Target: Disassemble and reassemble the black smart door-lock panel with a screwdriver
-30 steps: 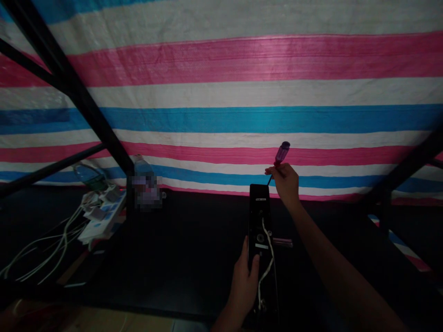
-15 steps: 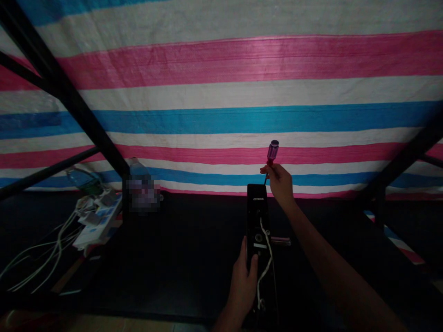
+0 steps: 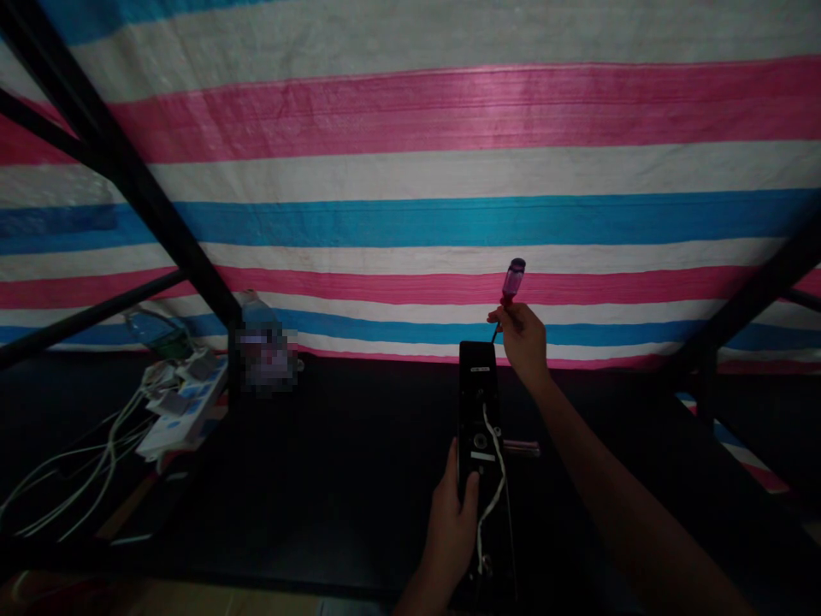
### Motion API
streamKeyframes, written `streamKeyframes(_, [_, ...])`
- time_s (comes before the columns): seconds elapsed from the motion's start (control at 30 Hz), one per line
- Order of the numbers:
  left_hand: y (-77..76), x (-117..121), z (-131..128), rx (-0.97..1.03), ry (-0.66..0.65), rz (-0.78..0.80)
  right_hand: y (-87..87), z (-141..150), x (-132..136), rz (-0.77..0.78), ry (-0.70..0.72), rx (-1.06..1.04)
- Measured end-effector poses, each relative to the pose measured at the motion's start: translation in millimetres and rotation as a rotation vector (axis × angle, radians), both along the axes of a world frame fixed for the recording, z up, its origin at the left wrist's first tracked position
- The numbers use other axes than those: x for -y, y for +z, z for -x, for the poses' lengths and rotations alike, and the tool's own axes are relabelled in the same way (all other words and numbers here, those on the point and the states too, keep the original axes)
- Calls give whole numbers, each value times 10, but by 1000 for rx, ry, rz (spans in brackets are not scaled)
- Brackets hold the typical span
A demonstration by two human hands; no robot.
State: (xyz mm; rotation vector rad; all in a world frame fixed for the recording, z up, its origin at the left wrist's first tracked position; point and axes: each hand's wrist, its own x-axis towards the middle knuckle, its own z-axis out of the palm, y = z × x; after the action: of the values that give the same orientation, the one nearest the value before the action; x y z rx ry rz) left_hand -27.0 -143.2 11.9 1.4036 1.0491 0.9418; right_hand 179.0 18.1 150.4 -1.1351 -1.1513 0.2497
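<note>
My left hand (image 3: 451, 524) grips the black case (image 3: 478, 376) right of centre near the frame's bottom, its lower end lost in the dark; my right hand (image 3: 524, 340) pinches the screwdriver (image 3: 513, 279) at the case's far end, fingers hiding part of it, and I can't tell whether the tip touches; at left, pixelation covers an object (image 3: 266, 355)
</note>
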Motion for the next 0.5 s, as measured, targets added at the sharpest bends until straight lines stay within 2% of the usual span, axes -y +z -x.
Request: streamKeyframes(0.5, [-7, -17, 2, 4, 2, 0, 19, -52, 49, 5, -8, 28])
